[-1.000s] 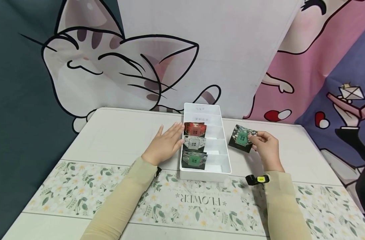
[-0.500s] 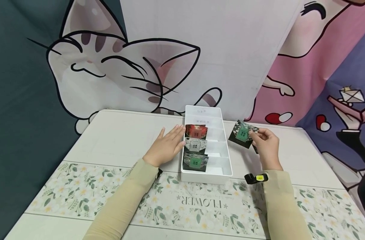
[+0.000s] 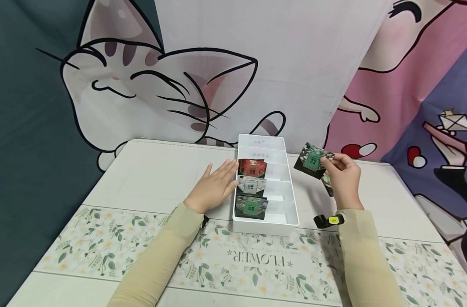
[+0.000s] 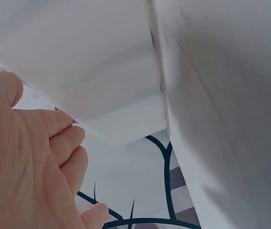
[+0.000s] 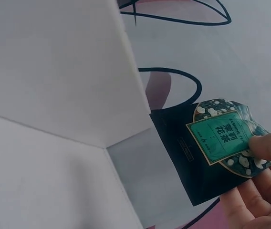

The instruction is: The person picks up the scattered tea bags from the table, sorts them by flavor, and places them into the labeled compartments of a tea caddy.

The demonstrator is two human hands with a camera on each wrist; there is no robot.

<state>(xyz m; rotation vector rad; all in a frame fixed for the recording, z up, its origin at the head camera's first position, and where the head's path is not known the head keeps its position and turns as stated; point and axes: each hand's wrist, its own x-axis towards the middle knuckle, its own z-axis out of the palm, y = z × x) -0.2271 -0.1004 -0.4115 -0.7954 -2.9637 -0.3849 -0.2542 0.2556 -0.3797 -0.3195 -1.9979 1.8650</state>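
Note:
My right hand (image 3: 344,179) pinches a dark jasmine tea bag sachet (image 5: 216,138) with a green label, between thumb and fingers. It is raised above the table, to the right of the white divided box (image 3: 265,226). Part of another green sachet (image 3: 327,184) shows below that hand; I cannot tell whether it lies on the table. My left hand (image 3: 212,187) rests with fairly straight fingers against the box's left wall. Inside the box, red sachets (image 3: 252,168), grey-white sachets (image 3: 251,186) and green sachets (image 3: 251,207) stand in separate compartments.
The box's two far compartments carry handwritten labels (image 3: 259,141) and show no sachets. A floral runner (image 3: 149,243) crosses the white table (image 3: 141,179) in front of the box. A cat-print curtain (image 3: 203,94) hangs behind the table's far edge.
My right hand has lifted the jasmine tea sachet up and slightly away, uncovering more of the green sachet below it. My left hand stays against the box.

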